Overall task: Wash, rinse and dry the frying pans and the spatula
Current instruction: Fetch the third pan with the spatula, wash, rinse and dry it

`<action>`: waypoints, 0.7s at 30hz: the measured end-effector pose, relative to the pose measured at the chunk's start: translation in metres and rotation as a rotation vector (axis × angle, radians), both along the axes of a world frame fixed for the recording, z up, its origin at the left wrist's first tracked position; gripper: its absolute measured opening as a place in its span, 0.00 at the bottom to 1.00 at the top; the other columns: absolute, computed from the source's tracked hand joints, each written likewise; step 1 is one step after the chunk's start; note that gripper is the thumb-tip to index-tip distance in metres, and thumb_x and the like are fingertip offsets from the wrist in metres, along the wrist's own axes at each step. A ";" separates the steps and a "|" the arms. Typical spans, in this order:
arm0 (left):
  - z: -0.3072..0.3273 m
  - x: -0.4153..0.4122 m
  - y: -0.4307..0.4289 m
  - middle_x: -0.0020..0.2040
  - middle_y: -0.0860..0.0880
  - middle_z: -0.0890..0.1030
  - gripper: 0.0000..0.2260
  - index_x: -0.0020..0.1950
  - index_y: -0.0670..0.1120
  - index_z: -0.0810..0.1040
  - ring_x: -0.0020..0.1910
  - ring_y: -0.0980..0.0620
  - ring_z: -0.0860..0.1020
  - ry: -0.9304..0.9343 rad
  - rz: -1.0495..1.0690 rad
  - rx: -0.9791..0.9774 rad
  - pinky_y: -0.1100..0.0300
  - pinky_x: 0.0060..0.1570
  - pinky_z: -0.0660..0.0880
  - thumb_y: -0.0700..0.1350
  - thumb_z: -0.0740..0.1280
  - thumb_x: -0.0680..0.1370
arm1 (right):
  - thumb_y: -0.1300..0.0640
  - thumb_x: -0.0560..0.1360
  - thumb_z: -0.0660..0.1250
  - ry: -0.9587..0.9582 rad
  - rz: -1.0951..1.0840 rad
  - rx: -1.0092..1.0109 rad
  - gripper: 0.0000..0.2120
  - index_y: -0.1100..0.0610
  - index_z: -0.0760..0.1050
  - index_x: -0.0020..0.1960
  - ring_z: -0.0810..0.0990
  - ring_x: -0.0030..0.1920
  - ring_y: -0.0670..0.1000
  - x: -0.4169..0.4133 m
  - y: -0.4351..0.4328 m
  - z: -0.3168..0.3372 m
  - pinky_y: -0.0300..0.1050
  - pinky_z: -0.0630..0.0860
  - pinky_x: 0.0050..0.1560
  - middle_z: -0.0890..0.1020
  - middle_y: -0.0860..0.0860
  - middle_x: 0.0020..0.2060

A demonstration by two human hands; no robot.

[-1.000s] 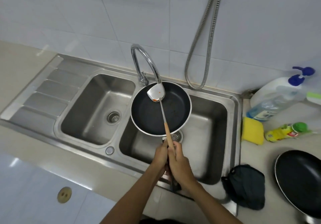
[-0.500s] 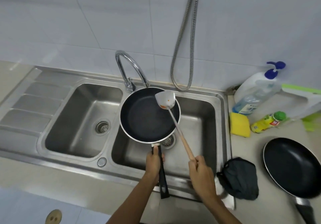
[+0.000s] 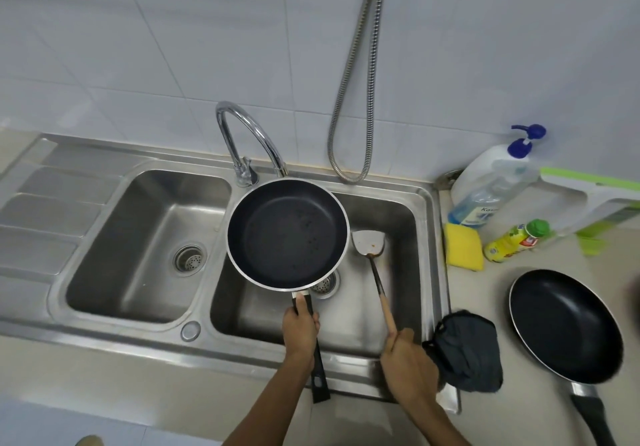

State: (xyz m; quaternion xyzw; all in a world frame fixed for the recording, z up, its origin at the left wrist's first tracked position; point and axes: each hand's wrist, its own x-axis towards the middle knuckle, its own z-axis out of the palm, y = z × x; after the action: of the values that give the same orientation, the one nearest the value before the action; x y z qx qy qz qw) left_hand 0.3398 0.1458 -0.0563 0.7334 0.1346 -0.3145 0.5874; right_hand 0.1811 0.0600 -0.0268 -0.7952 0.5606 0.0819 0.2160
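Note:
My left hand point(image 3: 300, 328) grips the black handle of a black frying pan point(image 3: 287, 234) and holds it level over the right sink basin point(image 3: 398, 224), under the faucet spout point(image 3: 249, 141). My right hand point(image 3: 407, 359) grips the wooden handle of a metal spatula point(image 3: 368, 243). Its blade, with an orange smear on it, lies low in the right basin beside the pan. A second black frying pan point(image 3: 564, 324) rests on the counter at the right, handle towards me.
The left basin point(image 3: 138, 238) with its drain and a ribbed draining board point(image 3: 45, 210) lie to the left. On the right counter are a dark cloth point(image 3: 464, 355), a yellow sponge point(image 3: 463, 247), a pump soap bottle point(image 3: 491, 182) and a small green-capped bottle point(image 3: 516, 241). A metal hose point(image 3: 360, 99) hangs on the wall.
My right hand took the spatula out of the pan and moved it right and down into the right basin. My left hand keeps the pan by its handle.

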 end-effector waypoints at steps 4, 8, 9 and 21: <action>-0.001 0.000 0.000 0.28 0.46 0.73 0.20 0.44 0.38 0.72 0.24 0.52 0.68 0.007 0.010 -0.002 0.64 0.22 0.67 0.52 0.55 0.86 | 0.51 0.86 0.50 0.004 0.044 0.018 0.14 0.57 0.68 0.49 0.84 0.40 0.58 0.020 -0.011 -0.013 0.46 0.72 0.34 0.84 0.54 0.41; -0.001 0.001 0.000 0.28 0.46 0.73 0.20 0.43 0.39 0.72 0.24 0.52 0.68 0.014 0.019 0.001 0.63 0.24 0.67 0.52 0.55 0.86 | 0.53 0.85 0.50 0.002 0.037 0.001 0.13 0.57 0.66 0.47 0.84 0.42 0.59 0.029 -0.016 -0.024 0.47 0.75 0.37 0.85 0.56 0.42; -0.001 0.001 0.000 0.28 0.46 0.73 0.20 0.43 0.39 0.72 0.24 0.52 0.69 0.015 0.022 0.000 0.64 0.24 0.67 0.52 0.55 0.86 | 0.53 0.85 0.51 -0.002 0.038 -0.006 0.12 0.57 0.65 0.47 0.85 0.43 0.60 0.029 -0.016 -0.026 0.48 0.76 0.39 0.85 0.56 0.43; -0.004 0.005 0.001 0.36 0.44 0.81 0.21 0.44 0.39 0.78 0.34 0.49 0.79 0.192 0.037 -0.079 0.58 0.37 0.75 0.54 0.58 0.85 | 0.40 0.84 0.52 -0.352 0.239 0.240 0.09 0.43 0.65 0.59 0.84 0.47 0.52 0.077 0.058 0.005 0.53 0.82 0.47 0.84 0.48 0.47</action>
State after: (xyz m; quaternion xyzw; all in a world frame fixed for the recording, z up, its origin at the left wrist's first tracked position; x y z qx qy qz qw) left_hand 0.3452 0.1467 -0.0606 0.6735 0.1914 -0.3773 0.6062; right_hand 0.2576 0.1180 -0.0219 -0.8266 0.4025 0.0329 0.3920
